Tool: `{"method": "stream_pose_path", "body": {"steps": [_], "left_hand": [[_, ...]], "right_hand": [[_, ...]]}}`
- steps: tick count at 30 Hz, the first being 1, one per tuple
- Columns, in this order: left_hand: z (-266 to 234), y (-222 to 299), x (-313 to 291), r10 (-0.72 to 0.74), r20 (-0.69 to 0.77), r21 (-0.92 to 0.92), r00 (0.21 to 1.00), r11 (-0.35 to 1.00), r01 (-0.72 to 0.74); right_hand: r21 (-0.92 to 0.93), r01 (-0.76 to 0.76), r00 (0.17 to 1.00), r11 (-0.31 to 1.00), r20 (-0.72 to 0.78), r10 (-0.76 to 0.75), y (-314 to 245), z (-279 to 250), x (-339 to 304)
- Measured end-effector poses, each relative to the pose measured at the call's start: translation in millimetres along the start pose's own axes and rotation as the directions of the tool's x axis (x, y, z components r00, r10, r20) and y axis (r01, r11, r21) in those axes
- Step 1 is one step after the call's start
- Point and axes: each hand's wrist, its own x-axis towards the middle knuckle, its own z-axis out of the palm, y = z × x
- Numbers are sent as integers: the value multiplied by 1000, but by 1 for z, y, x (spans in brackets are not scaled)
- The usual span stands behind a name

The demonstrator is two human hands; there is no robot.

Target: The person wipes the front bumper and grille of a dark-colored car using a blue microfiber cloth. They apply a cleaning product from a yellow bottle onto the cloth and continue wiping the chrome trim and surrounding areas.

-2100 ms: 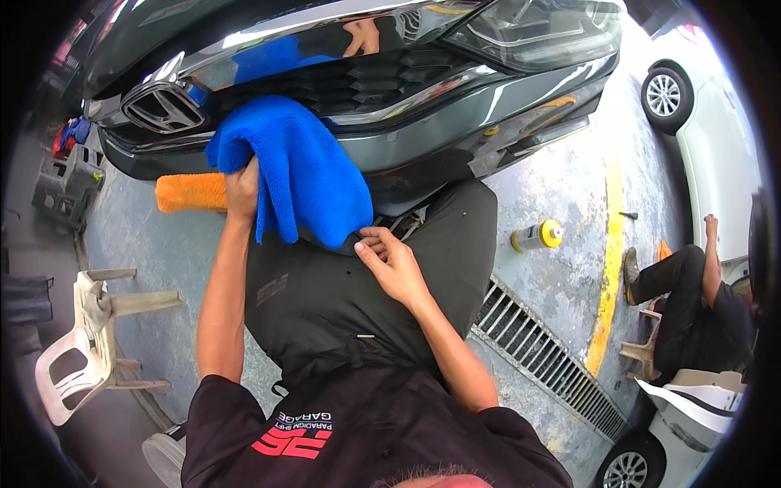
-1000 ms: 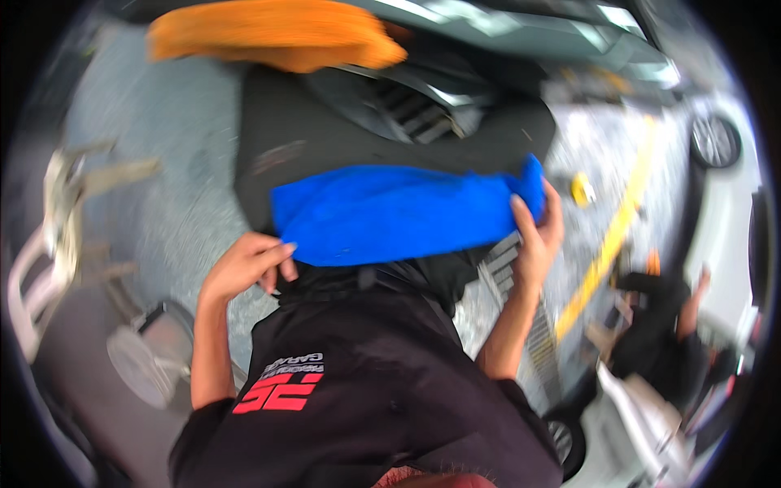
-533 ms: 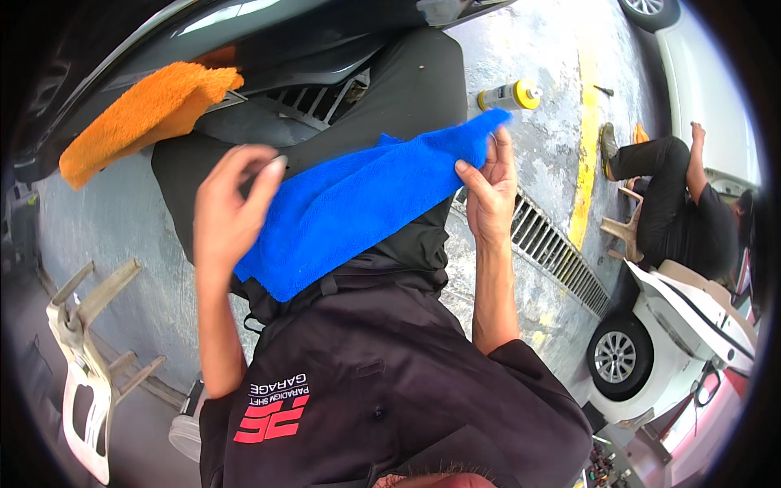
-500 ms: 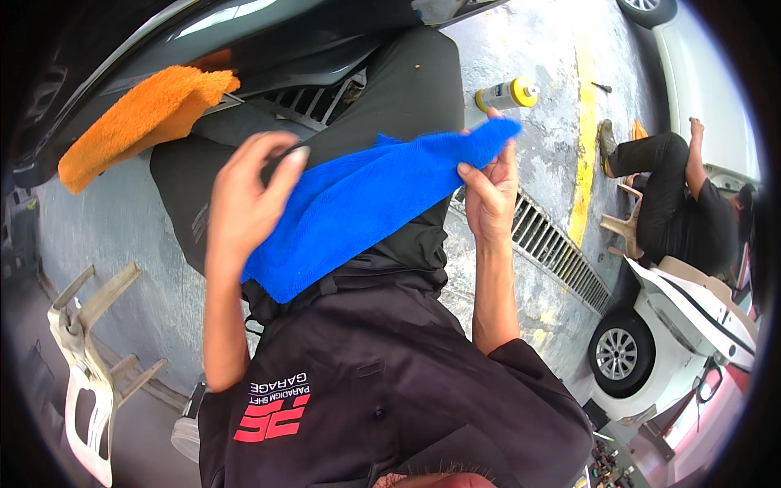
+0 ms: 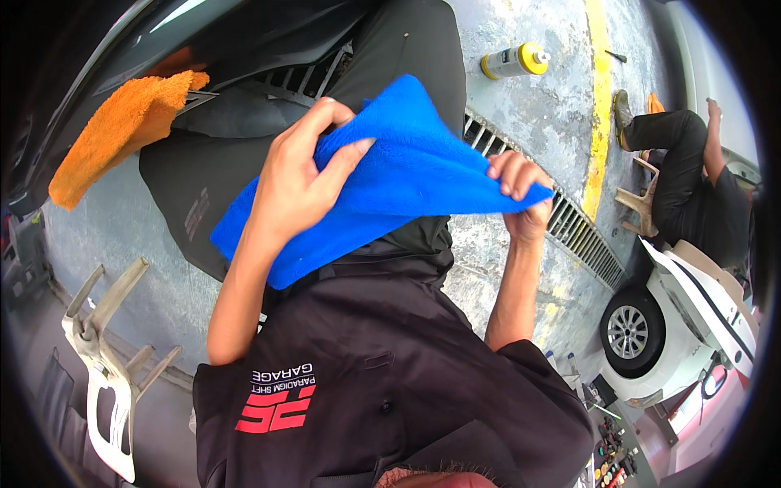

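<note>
A blue microfiber cloth [image 5: 390,171] is stretched across my lap between both hands. My right hand [image 5: 522,189] is closed round its narrow right corner, fingers folded over the top and the tip poking out past them. On the cloth's left part, my left hand [image 5: 299,175] has its thumb laid over the fabric and its fingers bent at the far edge, partly hidden; it grips the cloth there. The cloth's lower left portion hangs loose over my dark trousers.
An orange cloth [image 5: 122,134] hangs by the dark car [image 5: 252,41] at upper left. A yellow-capped spray can [image 5: 517,61] lies on the floor beyond a drain grate [image 5: 582,236]. White plastic chair [image 5: 114,390] at lower left. Another person [image 5: 700,179] sits by a white car [image 5: 675,325] at right.
My left hand has moved right and away from me, onto the cloth. The right hand shifted slightly right and nearer, its fingers now folded over the corner. The cloth's far edge has risen into a peak.
</note>
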Motion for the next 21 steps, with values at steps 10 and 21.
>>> {"method": "stream_pose_path", "body": {"steps": [10, 21], "left_hand": [[41, 10, -39, 127, 378, 303, 917, 919, -252], [19, 2, -32, 101, 25, 349, 995, 931, -103]], "right_hand": [[-918, -229, 968, 323, -181, 173, -53, 46, 40], [-562, -454, 890, 691, -322, 323, -4, 69, 43]]}}
